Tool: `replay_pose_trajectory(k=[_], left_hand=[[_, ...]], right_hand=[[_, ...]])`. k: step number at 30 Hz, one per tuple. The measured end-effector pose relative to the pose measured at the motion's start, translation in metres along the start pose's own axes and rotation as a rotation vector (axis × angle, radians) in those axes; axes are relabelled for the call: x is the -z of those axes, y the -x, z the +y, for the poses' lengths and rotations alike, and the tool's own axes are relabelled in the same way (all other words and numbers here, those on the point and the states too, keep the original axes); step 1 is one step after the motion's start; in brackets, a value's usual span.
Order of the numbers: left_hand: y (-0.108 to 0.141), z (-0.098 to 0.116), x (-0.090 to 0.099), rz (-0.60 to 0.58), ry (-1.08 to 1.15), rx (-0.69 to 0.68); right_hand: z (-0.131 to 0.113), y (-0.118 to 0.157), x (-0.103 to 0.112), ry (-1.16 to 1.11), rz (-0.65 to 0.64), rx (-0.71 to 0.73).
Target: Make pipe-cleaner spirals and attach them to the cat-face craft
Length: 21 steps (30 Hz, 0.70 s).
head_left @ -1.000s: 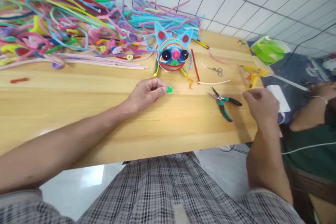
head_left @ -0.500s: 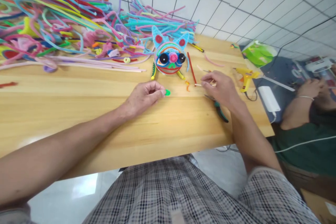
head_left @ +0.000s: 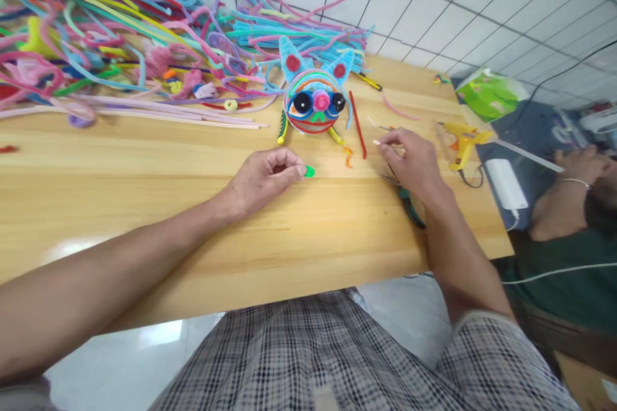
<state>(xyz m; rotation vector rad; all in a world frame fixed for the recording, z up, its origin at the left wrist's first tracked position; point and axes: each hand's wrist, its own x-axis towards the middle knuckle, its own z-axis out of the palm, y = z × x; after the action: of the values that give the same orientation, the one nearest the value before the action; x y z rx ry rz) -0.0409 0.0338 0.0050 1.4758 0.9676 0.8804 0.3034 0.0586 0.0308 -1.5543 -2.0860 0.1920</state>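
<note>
My left hand (head_left: 270,178) rests on the table, thumb and forefinger pinched on a small green piece (head_left: 310,171), likely bent pipe cleaner. My right hand (head_left: 412,159) is closed on a thin pale stick whose white tip (head_left: 376,142) pokes out to the left; the rest is hidden. Just behind the hands sits a lion-like head of coloured pipe cleaners (head_left: 308,83) with blue ears, black round eyes and a pink nose. To its right lies a red pipe cleaner (head_left: 358,127). Dark green-handled pliers (head_left: 412,210) lie under my right wrist, partly covered.
A heap of loose pipe cleaners (head_left: 116,77) fills the back left. At the right are a yellow glue gun (head_left: 463,141), a green package (head_left: 491,95) and a white power strip (head_left: 506,185). Another person's arm (head_left: 559,196) is beyond the table's right edge.
My right hand has lifted slightly and shifted right, and less of the pale stick shows. The left hand still pinches the green piece. The camera view has shifted a little.
</note>
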Motion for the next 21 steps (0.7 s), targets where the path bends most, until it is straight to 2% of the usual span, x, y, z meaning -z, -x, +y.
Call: replay_pose_trajectory(k=[5,7,9,15,21], left_hand=[[0.000,0.000,0.001,0.003,-0.008,-0.003],[0.000,0.000,0.000,0.008,-0.002,-0.005],[0.000,0.000,0.000,0.012,0.005,-0.005],[0.001,0.000,-0.001,-0.002,0.013,-0.021],[0.002,0.000,0.000,0.001,0.011,-0.036]], right_hand=[[-0.066,0.004,0.013,-0.145,0.104,0.092],[-0.088,0.005,0.009,-0.175,0.100,0.177],[-0.102,0.006,-0.001,-0.197,0.055,0.196],[-0.109,0.009,-0.032,-0.284,-0.071,0.069],[-0.112,0.012,-0.038,-0.391,-0.126,-0.020]])
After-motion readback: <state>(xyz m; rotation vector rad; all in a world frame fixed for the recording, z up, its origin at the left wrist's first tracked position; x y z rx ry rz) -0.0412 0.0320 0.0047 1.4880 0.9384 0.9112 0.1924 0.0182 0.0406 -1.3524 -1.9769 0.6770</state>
